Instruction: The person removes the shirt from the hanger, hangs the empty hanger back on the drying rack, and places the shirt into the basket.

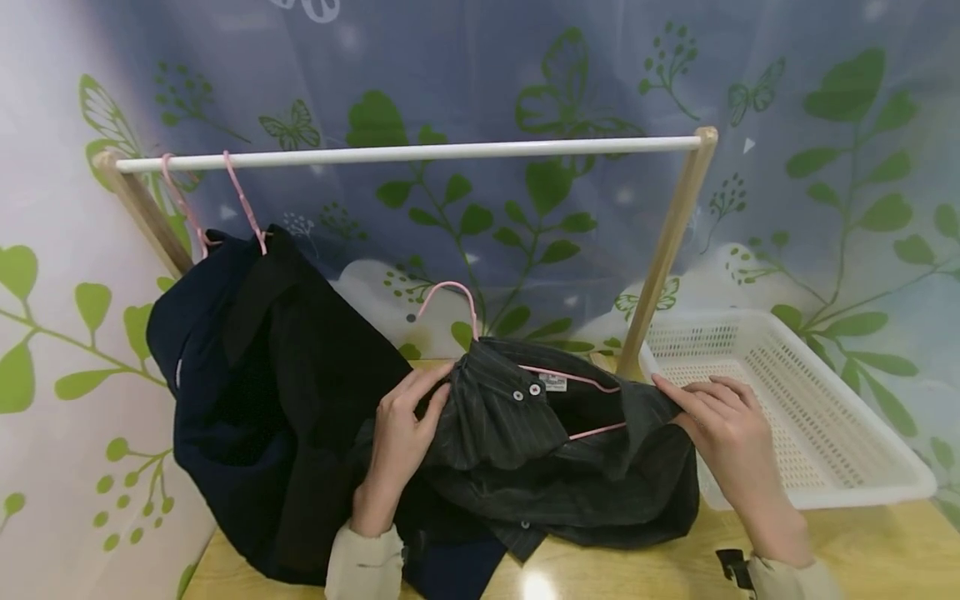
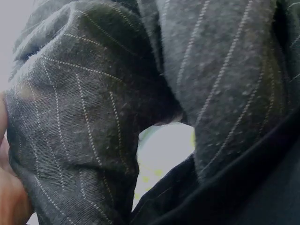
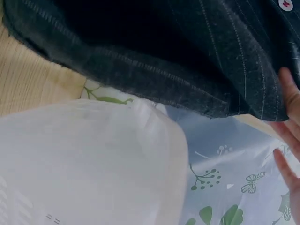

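Observation:
A dark grey pinstriped shirt [image 1: 495,425] with small white buttons lies bunched over the table, its neck opening facing up. Inside it is a pink hanger [image 1: 450,285], whose hook sticks up at the collar and whose bars show through the opening. My left hand [image 1: 397,429] grips the cloth at the shirt's left side, thumb near the hook. On the other side, my right hand [image 1: 731,429] pinches the shirt's right edge between thumb and fingers. The right wrist view shows fingers [image 3: 291,101] on both faces of that edge. Pinstriped folds fill most of the left wrist view.
A rack with a white rail [image 1: 420,152] and wooden posts stands behind. Dark garments [image 1: 300,400] hang at its left on two pink hangers [image 1: 242,196], spreading down onto the wooden table [image 1: 600,575]. A white perforated basket [image 1: 832,498] sits at right, before a leaf-patterned curtain.

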{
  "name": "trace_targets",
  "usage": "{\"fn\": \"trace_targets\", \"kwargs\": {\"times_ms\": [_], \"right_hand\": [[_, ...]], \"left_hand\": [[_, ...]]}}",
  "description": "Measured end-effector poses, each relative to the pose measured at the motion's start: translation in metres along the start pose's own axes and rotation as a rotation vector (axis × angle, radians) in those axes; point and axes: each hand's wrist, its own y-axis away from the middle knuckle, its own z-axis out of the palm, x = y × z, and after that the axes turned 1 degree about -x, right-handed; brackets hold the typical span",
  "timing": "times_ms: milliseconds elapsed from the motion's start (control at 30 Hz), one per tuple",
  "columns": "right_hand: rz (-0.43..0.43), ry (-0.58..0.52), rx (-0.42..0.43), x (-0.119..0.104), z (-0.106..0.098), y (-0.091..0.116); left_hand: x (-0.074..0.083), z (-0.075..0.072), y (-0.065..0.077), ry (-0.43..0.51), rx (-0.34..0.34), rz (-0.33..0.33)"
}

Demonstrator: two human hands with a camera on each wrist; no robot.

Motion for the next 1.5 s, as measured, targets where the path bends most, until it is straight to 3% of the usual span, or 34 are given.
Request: {"fn": "trace_targets", "kwargs": {"times_ms": [233,367,500,700,900,1067,1267,1500], "right_hand": [[-0.027,-0.061,0.1,-0.001,0.001,-0.002],[-0.011,-0.019,0.137,0.001,0.004,-0.001],[0.097,0.02,0.069,0.002,0.0,-0.002],[0.22,-0.124,-0.024,-0.015,0.002,-0.008],[0.339,0.127,-0.133,-0.033,0.015,-0.007],[0.445,0.119,-0.15,-0.03,0.019,-0.002],[0.405,0.067,-0.085,-0.022,0.018,0.002],[0.346,0.039,-0.092,-0.017,0.014,0.002]], "left_hand": [[0.0,-0.002,0.0,-0.07,-0.019,0.014],[0.001,-0.005,0.0,-0.04,-0.016,-0.011],[0.005,-0.009,-0.001,0.032,-0.034,-0.017],[0.009,-0.01,0.0,0.065,-0.044,-0.003],[0.014,-0.009,-0.001,0.106,-0.055,0.029],[0.021,-0.012,-0.003,0.166,-0.065,0.03],[0.043,-0.023,-0.009,0.19,-0.074,-0.002],[0.016,-0.012,-0.004,0.22,-0.079,-0.068]]}}
